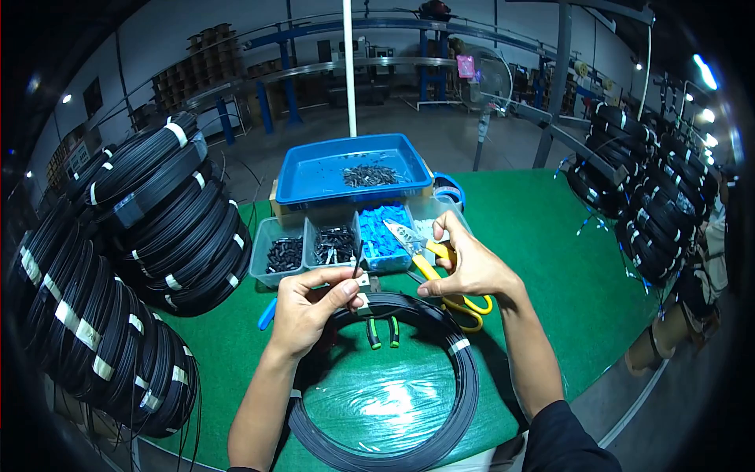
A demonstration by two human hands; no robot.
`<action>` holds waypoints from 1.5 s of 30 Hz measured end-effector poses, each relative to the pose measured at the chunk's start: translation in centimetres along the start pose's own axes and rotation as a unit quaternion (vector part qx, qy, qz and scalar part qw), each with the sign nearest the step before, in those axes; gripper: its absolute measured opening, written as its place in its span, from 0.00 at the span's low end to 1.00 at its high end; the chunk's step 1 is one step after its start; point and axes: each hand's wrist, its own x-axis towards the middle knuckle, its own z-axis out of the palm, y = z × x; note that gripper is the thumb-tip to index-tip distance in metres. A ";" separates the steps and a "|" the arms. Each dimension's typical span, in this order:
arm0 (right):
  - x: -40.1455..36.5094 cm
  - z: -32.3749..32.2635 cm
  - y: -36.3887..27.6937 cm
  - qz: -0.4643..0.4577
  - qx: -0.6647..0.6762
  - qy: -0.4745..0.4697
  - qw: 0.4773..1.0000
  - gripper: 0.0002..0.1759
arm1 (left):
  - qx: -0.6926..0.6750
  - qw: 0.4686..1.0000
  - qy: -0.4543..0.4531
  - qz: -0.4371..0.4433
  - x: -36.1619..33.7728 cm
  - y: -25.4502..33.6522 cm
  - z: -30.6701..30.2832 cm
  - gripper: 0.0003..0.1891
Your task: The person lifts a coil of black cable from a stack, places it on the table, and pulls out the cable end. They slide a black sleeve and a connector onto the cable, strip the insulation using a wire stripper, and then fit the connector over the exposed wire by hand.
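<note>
My left hand (pixel 314 307) is closed in a pinch around the end of a thin black cable (pixel 358 259), which points upward. My right hand (pixel 481 267) grips a wire stripper (pixel 407 238) with yellow handles; its jaws point up and left, apart from the cable end. Below both hands lies a large coil of black cable (pixel 465 393), bound with white tape. Inside the ring, the green-and-black handles of a pair of pliers (pixel 384 333) show. Yellow-handled scissors (pixel 470 313) lie under my right hand. A small pale block (pixel 362 304) sits by my left fingertips.
Clear bins hold black parts (pixel 285 255), blue connectors (pixel 383 228) and pale pieces. Behind them stands a blue tray (pixel 295 169) with small dark pieces. Stacked cable coils (pixel 173 228) crowd the left; more coils (pixel 661 189) hang right. A blue tool (pixel 268 314) lies left of the bins.
</note>
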 end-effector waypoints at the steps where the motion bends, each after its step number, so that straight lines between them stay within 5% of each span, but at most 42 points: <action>1: 0.2 0.2 0.1 -0.008 0.046 -0.011 0.999 0.39 | -0.005 1.000 -0.001 -0.001 -0.1 0.2 -0.2 0.11; 4: 0.9 0.7 -0.5 0.024 0.250 -0.038 0.967 0.28 | -0.028 0.999 0.016 0.004 -0.1 0.6 -0.1 0.11; 9: 0.2 1.5 0.2 0.024 0.414 -0.109 0.903 0.35 | -0.023 1.000 0.019 0.003 -0.3 0.9 0.0 0.09; 12: -0.2 2.3 1.2 0.004 0.567 -0.173 0.805 0.32 | -0.031 0.999 0.024 0.012 -0.3 0.6 0.1 0.07; 15: -0.5 2.3 0.7 0.025 0.583 -0.171 0.794 0.32 | -0.024 0.999 0.032 0.014 -0.4 0.4 0.1 0.07; 29: -0.7 1.1 0.5 -0.031 0.444 -0.151 0.882 0.25 | 0.034 0.997 0.058 0.041 -0.8 0.7 0.9 0.06; 33: -0.6 0.5 0.6 -0.026 0.354 -0.095 0.930 0.31 | 0.048 0.997 0.053 0.042 -0.9 0.6 1.3 0.06; 45: -0.7 0.1 0.2 -0.034 0.218 -0.083 0.972 0.29 | 0.079 0.995 0.054 0.029 -0.9 0.5 1.4 0.06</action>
